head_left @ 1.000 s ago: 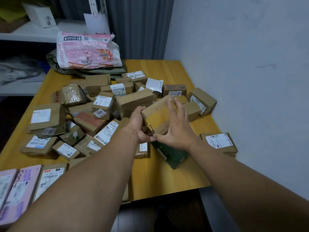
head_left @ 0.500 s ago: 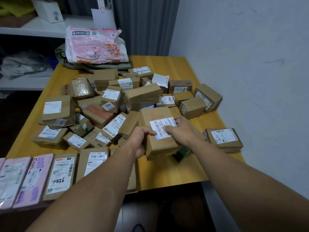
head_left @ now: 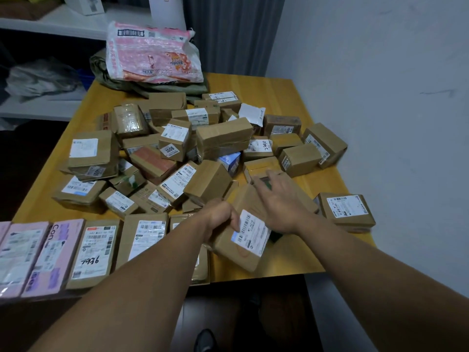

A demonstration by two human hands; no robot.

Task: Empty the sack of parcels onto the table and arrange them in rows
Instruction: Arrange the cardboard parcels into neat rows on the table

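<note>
Parcel (head_left: 242,246) in left hand (head_left: 218,216) near table (head_left: 291,259) edge, seemingly lifted.

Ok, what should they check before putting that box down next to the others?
1. Left hand grips the labelled parcel: ok, fingers curl round its edge.
2. Label faces up like those in the near row: ok.
3. Room at the row's right end: ok, bare table shows there.
4. Parcel squared with the row: not ok, it sits turned at an angle.
5. Right hand out of the way: ok, open over the pile.
6. Dark green item beneath the parcel clear of the spot: cannot tell.
</note>
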